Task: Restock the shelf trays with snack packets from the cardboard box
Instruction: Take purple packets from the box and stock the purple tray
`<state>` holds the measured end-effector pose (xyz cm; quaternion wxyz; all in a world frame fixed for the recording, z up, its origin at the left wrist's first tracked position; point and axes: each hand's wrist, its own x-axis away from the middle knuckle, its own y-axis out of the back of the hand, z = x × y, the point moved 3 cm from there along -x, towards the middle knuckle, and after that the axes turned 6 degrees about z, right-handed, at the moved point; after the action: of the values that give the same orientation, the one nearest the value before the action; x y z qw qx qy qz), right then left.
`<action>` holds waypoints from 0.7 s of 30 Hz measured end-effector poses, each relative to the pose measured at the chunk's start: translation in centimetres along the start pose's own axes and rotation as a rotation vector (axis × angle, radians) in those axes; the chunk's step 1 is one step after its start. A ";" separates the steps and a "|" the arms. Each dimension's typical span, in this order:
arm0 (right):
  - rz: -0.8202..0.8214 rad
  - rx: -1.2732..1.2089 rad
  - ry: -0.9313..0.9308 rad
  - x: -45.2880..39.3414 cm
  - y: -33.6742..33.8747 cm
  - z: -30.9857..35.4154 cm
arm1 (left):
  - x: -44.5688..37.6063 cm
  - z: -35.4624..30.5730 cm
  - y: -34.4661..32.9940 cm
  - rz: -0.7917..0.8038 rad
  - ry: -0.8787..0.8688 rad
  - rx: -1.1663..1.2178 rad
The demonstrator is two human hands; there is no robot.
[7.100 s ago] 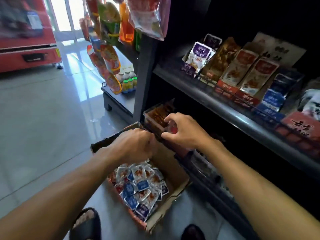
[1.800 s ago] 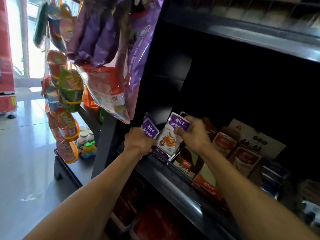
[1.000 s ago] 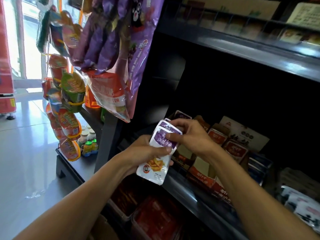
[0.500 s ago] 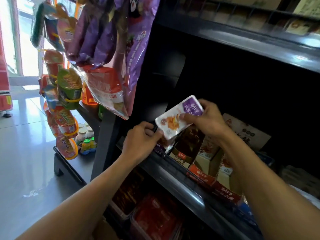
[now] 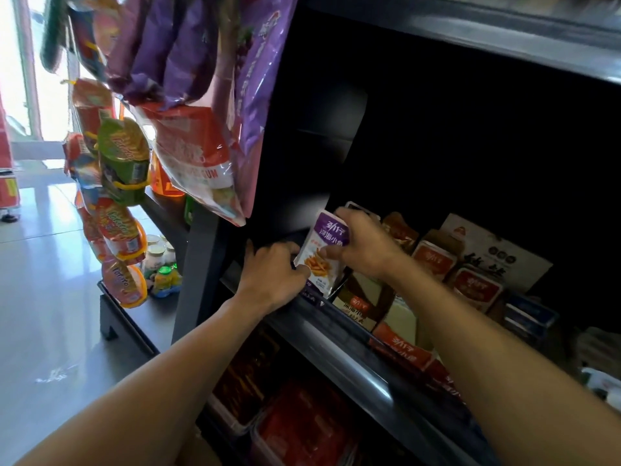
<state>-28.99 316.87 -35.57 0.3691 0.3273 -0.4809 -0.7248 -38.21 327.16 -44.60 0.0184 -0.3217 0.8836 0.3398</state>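
The right hand [image 5: 364,248] holds 1 purple-and-white snack packet [image 5: 323,253] by its upper end, grip clamped on it, upright over the leftmost tray [image 5: 312,295] of the middle shelf [image 5: 349,334]; the left hand [image 5: 274,275] rests at the tray front, fingers curled beside the packet's lower corner, grip state not discernible. Judged light, thin and flexible with slick film; hold near a sealed edge. Tray interior is hidden; the cardboard box is out of view.

Purple bags [image 5: 201,45] hang above small bottles [image 5: 161,264] on the tiled floor [image 5: 43,314].
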 end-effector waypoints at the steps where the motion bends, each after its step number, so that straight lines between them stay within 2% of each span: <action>1: -0.016 0.042 0.009 -0.2 -0.3 0.2 | -0.2 0.1 0.1 0.010 0.000 0.024; 5: -0.035 0.116 0.021 -0.1 -0.2 0.0 | -0.5 -0.4 0.5 0.019 0.008 -0.073; 8: -0.104 0.026 0.036 0.7 1.4 -0.7 | 0.5 -1.3 0.1 -0.044 -0.049 -0.088; 11: -0.125 -0.081 -0.030 1.6 2.3 -1.8 | 1.6 -2.3 -1.2 -0.004 -0.038 -0.199; 15: -0.052 -0.078 -0.064 1.7 2.6 -2.2 | 0.5 -2.6 -2.5 -0.001 0.019 -0.262; 21: 0.018 0.031 -0.181 -0.1 0.3 -2.0 | 0.4 -1.8 -2.5 -0.056 0.007 -0.180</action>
<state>-27.23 315.94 -35.94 0.3256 0.2616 -0.5264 -0.7406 -36.71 324.43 -44.74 -0.0041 -0.3476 0.8402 0.4162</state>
